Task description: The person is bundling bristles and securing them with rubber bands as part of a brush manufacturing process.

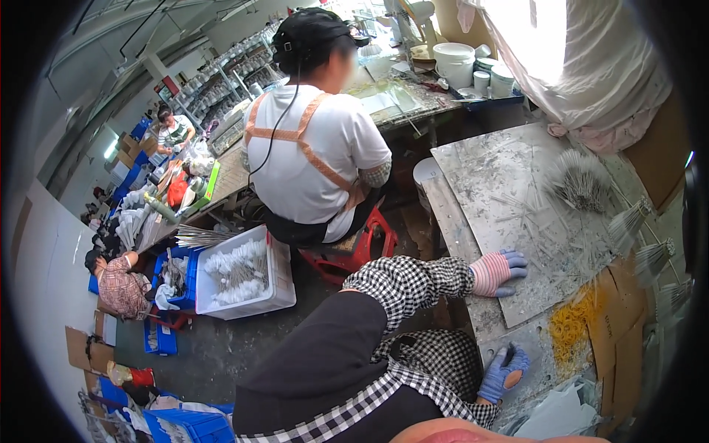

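My left hand [498, 272], in a blue-fingered glove with a pink striped cuff, lies flat with fingers apart on the scratched metal sheet [509, 199] covering the worktable. It holds nothing. My right hand [504, 373], in a matching glove, rests at the table's near edge with its fingers pointing up. Something slim and dark shows between the thumb and fingers, too small to identify. Both arms wear black-and-white checked sleeves. Bundles of thin pale sticks [580, 181] fan out on the far side of the sheet. A heap of yellow rubber bands [572, 325] lies right of my hands.
A person in a white shirt sits with their back to me on a red stool [354, 251]. Beside them is a white crate [277, 284] of fluffy white pieces. White buckets [454, 63] stand at the back. Cardboard [624, 340] edges the table. Blue crates and other workers are at left.
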